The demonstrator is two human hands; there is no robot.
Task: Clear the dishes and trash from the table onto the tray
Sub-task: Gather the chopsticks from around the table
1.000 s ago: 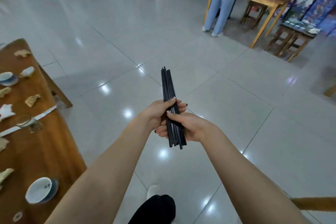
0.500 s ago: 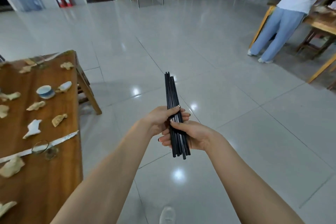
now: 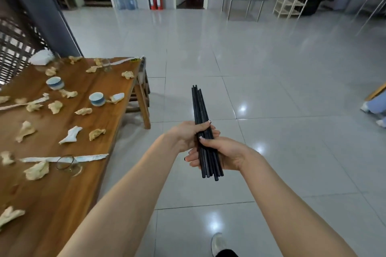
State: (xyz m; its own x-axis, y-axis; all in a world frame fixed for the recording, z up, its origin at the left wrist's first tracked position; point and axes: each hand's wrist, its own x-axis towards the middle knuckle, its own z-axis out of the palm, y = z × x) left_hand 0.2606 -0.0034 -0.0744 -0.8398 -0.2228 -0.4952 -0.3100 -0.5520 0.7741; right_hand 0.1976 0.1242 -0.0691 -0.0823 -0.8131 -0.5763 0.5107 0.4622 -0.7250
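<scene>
Chopsticks (image 3: 203, 131), a black bundle, sit at the centre of the frame, clamped between both hands over the tiled floor (image 3: 271, 89), well apart from the table (image 3: 69, 190) at the left. The right hand (image 3: 221, 154) cups the lower part of the bundle from the right, its fingers (image 3: 193, 158) curled under and closed on the sticks; the left hand (image 3: 188, 134) wraps the middle from the left, thumb across the top. Both forearms reach forward from the bottom of the frame, elbows low, sticks pointing up and away. Compared with a second ago, the view has swung left: the table now fills far more of the left side, and the grip on the bundle is unchanged. That suggests the chopsticks are gathered and being carried; no tray is in view. Further off, crumpled tissues (image 3: 55, 107), two blue-rimmed cups (image 3: 97, 98), a glass (image 3: 69, 164) and paper wrappers (image 3: 92, 157) still litter the table, so much clearing seems left.
</scene>
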